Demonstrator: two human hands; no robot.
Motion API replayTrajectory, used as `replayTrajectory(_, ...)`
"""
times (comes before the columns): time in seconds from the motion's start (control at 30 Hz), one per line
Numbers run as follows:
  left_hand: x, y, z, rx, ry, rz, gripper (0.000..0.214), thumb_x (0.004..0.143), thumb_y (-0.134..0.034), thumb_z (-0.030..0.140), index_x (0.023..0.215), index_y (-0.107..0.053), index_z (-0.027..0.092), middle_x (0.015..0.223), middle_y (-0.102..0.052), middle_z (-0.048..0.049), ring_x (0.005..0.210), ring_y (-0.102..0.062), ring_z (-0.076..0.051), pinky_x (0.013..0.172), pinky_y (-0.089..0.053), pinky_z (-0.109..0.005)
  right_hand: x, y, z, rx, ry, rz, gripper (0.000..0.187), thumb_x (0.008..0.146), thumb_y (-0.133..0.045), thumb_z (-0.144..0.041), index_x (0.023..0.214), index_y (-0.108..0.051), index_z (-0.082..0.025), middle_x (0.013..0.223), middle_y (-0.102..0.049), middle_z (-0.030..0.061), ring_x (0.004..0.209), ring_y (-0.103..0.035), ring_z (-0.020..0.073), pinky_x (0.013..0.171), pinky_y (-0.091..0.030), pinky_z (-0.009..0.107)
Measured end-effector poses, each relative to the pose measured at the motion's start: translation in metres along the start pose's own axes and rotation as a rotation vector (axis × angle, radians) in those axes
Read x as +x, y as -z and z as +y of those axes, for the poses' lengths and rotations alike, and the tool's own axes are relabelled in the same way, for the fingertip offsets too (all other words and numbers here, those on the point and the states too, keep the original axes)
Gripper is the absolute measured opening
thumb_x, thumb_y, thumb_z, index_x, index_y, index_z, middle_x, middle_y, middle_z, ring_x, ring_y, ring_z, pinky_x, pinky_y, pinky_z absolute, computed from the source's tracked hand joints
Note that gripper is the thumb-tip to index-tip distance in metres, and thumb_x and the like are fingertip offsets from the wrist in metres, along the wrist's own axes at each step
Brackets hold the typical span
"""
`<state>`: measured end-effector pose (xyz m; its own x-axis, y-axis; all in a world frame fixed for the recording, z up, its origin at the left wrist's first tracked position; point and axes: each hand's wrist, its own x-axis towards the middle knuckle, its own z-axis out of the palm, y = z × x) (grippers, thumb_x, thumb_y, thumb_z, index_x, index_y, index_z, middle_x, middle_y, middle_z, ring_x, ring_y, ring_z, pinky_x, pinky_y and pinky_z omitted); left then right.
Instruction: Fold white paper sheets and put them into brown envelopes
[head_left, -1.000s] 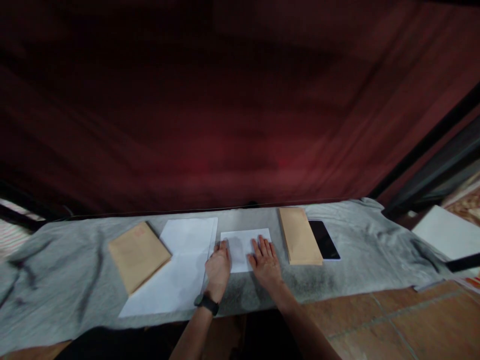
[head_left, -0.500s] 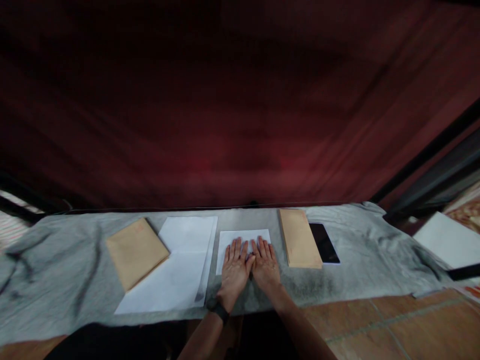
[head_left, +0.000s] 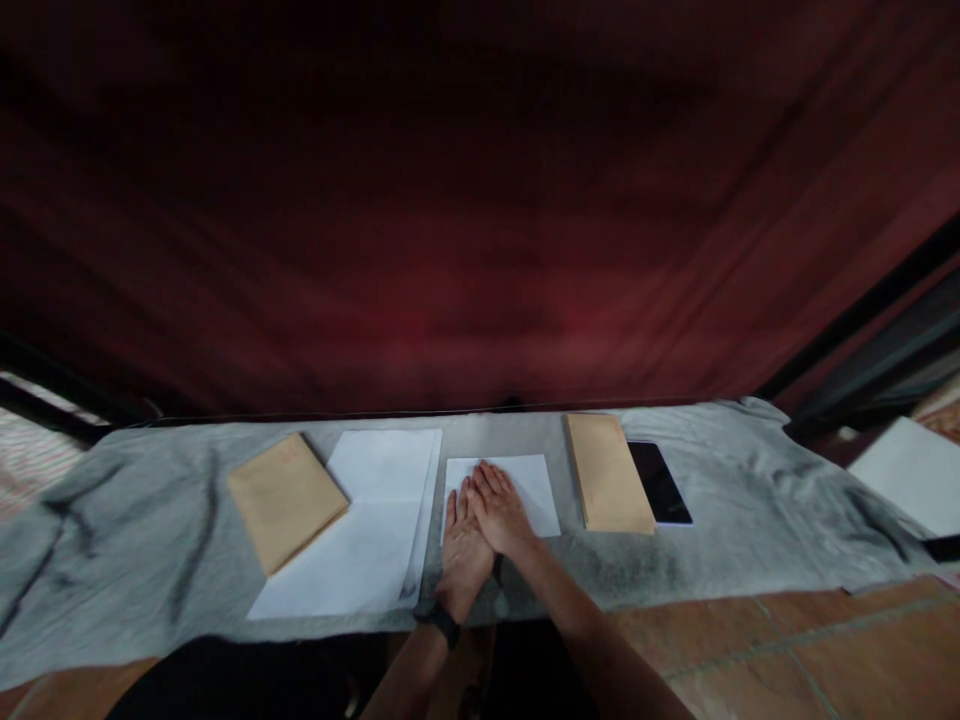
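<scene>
A folded white sheet lies on the grey cloth in front of me. Both my hands rest flat on its left part. My left hand, with a black watch on the wrist, lies at the sheet's near left corner with fingers stretched out. My right hand lies partly over the left hand, fingers pointing up-left and spread flat. Neither hand grips anything.
A stack of larger white paper lies to the left, with a brown envelope on its left edge. A second brown envelope and a black phone lie to the right. A dark red curtain hangs behind.
My left hand slid from the sheet's left edge to its middle, then back left. My right hand moved left across the sheet and now overlaps the left hand.
</scene>
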<state>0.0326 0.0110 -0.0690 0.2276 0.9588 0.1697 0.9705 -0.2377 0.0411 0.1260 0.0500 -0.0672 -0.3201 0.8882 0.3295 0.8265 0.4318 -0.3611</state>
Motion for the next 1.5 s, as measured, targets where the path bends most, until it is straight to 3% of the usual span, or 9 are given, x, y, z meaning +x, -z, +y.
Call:
replayTrajectory(0.2, -0.001, -0.001, 0.000, 0.060, -0.004, 0.016, 0.063, 0.091, -0.042, 0.017, 0.154, -0.036, 0.016, 0.159, -0.037, -0.0108, 0.151, -0.025, -0.028, 0.123, -0.021, -0.051, -0.002, -0.005, 0.015, -0.020, -0.022, -0.012, 0.048, 0.106, -0.028, -0.031, 0.147, -0.047, -0.014, 0.153, -0.047, 0.0097, 0.145, -0.038, 0.0195, 0.120, -0.031, 0.043)
replayTrajectory(0.33, -0.001, -0.004, 0.000, 0.048, 0.021, 0.032, 0.056, 0.096, -0.037, 0.020, 0.151, -0.040, 0.016, 0.161, -0.034, -0.0118, 0.150, -0.026, -0.027, 0.122, -0.023, -0.050, -0.010, 0.000, 0.028, -0.087, -0.068, 0.032, 0.049, 0.106, -0.029, -0.033, 0.148, -0.046, -0.014, 0.154, -0.045, 0.0096, 0.144, -0.038, 0.0203, 0.120, -0.029, 0.042)
replayTrajectory(0.6, 0.000, -0.001, 0.002, -0.009, 0.062, 0.079, 0.056, 0.100, -0.036, 0.032, 0.155, -0.033, 0.021, 0.162, -0.032, -0.0091, 0.150, -0.028, -0.026, 0.122, -0.023, -0.050, -0.032, 0.011, 0.057, -0.273, -0.130, 0.143, 0.051, 0.104, -0.039, -0.036, 0.150, -0.043, -0.015, 0.153, -0.045, 0.0137, 0.142, -0.042, 0.0268, 0.116, -0.030, 0.044)
replayTrajectory(0.8, 0.000, -0.005, -0.001, -0.044, 0.066, 0.098, 0.056, 0.100, -0.035, 0.033, 0.153, -0.036, 0.015, 0.159, -0.037, -0.0112, 0.150, -0.029, -0.026, 0.122, -0.025, -0.051, -0.043, 0.015, 0.063, -0.334, -0.159, 0.170, 0.053, 0.104, -0.039, -0.037, 0.151, -0.041, -0.013, 0.154, -0.043, 0.0153, 0.141, -0.042, 0.0284, 0.116, -0.029, 0.045)
replayTrajectory(0.97, 0.018, -0.005, 0.020, -0.113, 0.065, 0.125, 0.055, 0.100, -0.031, 0.031, 0.150, -0.039, 0.009, 0.155, -0.044, -0.0153, 0.147, -0.034, -0.026, 0.120, -0.029, -0.051, -0.043, 0.016, 0.061, -0.306, -0.185, 0.129, 0.052, 0.103, -0.038, -0.034, 0.151, -0.042, -0.014, 0.156, -0.040, 0.0133, 0.143, -0.039, 0.0273, 0.117, -0.028, 0.045)
replayTrajectory(1.13, 0.040, -0.004, 0.037, -0.138, -0.005, 0.098, 0.055, 0.101, -0.030, 0.034, 0.150, -0.040, 0.011, 0.155, -0.043, -0.0129, 0.147, -0.034, -0.025, 0.121, -0.027, -0.049, -0.043, 0.018, 0.060, -0.299, -0.179, 0.122, 0.052, 0.101, -0.032, -0.021, 0.152, -0.039, -0.014, 0.157, -0.039, 0.0122, 0.144, -0.038, 0.0262, 0.117, -0.027, 0.046)
replayTrajectory(1.3, 0.043, -0.009, 0.015, -0.106, 0.019, 0.072, 0.058, 0.101, -0.031, 0.040, 0.150, -0.040, 0.011, 0.157, -0.040, -0.0129, 0.149, -0.029, -0.024, 0.122, -0.027, -0.047, -0.043, 0.014, 0.061, -0.296, -0.154, 0.174, 0.052, 0.103, -0.035, -0.031, 0.151, -0.041, -0.012, 0.154, -0.043, 0.0155, 0.143, -0.040, 0.0283, 0.116, -0.029, 0.046)
replayTrajectory(1.5, 0.034, -0.010, -0.008, -0.064, 0.181, 0.127, 0.060, 0.101, -0.029, 0.037, 0.150, -0.038, 0.004, 0.157, -0.038, -0.0179, 0.149, -0.028, -0.027, 0.122, -0.026, -0.047, -0.043, 0.013, 0.062, -0.303, -0.166, 0.189, 0.053, 0.104, -0.037, -0.036, 0.151, -0.040, -0.012, 0.153, -0.044, 0.0156, 0.142, -0.041, 0.0278, 0.116, -0.028, 0.045)
